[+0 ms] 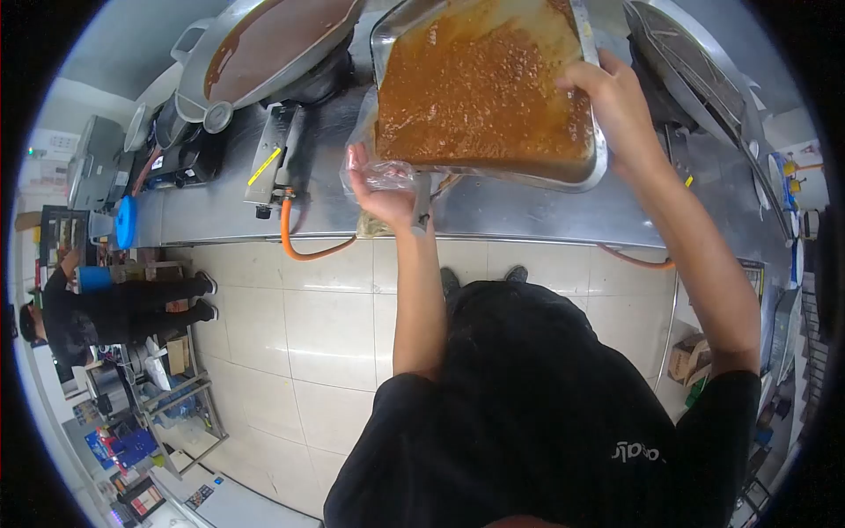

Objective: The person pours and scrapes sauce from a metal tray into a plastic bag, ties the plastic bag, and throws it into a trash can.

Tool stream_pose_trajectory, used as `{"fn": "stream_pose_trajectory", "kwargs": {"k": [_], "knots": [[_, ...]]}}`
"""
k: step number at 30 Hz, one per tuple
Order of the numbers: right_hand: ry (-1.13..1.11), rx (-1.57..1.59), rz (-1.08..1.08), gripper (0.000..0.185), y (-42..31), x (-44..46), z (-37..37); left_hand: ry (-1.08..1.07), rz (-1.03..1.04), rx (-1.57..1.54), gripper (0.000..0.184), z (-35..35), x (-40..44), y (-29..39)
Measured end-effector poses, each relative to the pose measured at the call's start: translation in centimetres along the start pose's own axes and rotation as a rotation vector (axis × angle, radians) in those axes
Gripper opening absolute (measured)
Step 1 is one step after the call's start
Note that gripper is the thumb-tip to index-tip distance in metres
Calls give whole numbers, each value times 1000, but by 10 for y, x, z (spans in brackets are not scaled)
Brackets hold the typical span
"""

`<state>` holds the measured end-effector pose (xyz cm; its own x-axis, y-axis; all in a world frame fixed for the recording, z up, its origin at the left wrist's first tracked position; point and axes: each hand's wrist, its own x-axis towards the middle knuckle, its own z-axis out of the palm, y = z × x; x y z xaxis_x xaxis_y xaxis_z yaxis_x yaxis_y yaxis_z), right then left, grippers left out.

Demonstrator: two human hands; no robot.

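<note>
A rectangular metal tray (601,163) coated with thick brown sauce (475,92) is tilted over the steel counter. My right hand (620,114) is closed around its right rim, thumb on the inner side. Beneath the tray's near left corner is my left hand (387,201), palm up and thumb raised. Crumpled clear plastic film (387,173) is bunched in that palm; the other fingers are mostly hidden. Across the wrist side of the left hand passes a grey handle (422,207), and its far end is hidden by the tray.
A large wok (195,88) of brown sauce stands at upper left, another wok (695,79) with a mesh rack at right. An orange hose (290,233) hangs over the edge of the steel counter (220,207). Another person (106,308) stands at far left.
</note>
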<state>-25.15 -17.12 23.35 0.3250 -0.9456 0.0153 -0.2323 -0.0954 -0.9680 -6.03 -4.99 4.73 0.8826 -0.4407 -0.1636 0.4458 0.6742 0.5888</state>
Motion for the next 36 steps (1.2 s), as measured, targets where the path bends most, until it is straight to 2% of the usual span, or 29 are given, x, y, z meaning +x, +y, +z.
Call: {"fn": "stream_pose_trajectory", "kwargs": {"k": [5, 11, 17, 20, 26, 32, 36], "knots": [[36, -7, -25, 44, 2, -3, 7, 61, -7, -84, 44, 7, -7, -1], [80, -127, -106, 39, -4, -8, 10, 26, -10, -93, 48, 2, -3, -10], [110, -51, -95, 38, -4, -13, 14, -10, -36, -17, 51, 3, -9, -7], [121, -60, -133, 41, -8, -18, 18, 41, -37, -119, 51, 15, -13, -8], [161, -62, -141, 46, -12, -27, 22, 98, 104, 36, 50, 18, -23, -15], [158, -108, -159, 48, -14, -32, 19, 146, 111, 135, 48, 26, -27, -7], [185, -102, -179, 49, -12, -36, 22, 167, 114, 89, 48, 37, -33, -5]]}}
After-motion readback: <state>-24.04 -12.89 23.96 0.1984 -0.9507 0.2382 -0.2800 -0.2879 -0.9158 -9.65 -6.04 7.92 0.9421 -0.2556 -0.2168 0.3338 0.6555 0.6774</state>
